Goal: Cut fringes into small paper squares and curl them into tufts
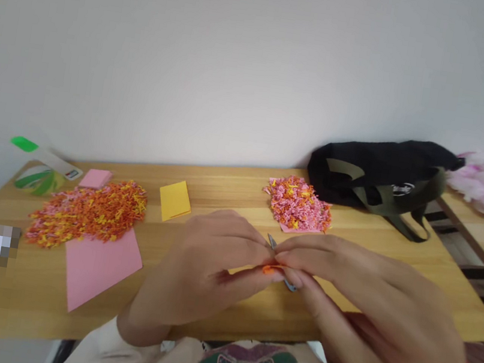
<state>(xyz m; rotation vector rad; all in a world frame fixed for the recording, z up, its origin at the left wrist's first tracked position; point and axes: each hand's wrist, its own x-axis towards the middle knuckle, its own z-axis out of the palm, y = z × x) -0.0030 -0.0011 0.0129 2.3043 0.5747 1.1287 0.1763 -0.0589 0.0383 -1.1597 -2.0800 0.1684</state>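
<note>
My left hand [204, 267] and right hand [369, 304], nearly closed, pinch orange paper [272, 269] over the desk [31, 298], toward its front edge; it should be light, soft, easily torn, best held by its ends

I identify a probable home craft area: plain wall [240, 72] along the wooden table's [226, 194] far edge, pink sheet [101, 273] toward the left edge, bag [372, 164] at the far right corner.

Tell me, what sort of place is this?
Perhaps a room in a home, though I can't be sure: a wooden table stands by a plain wall, with a black bag and a pink sheet on it.
</note>
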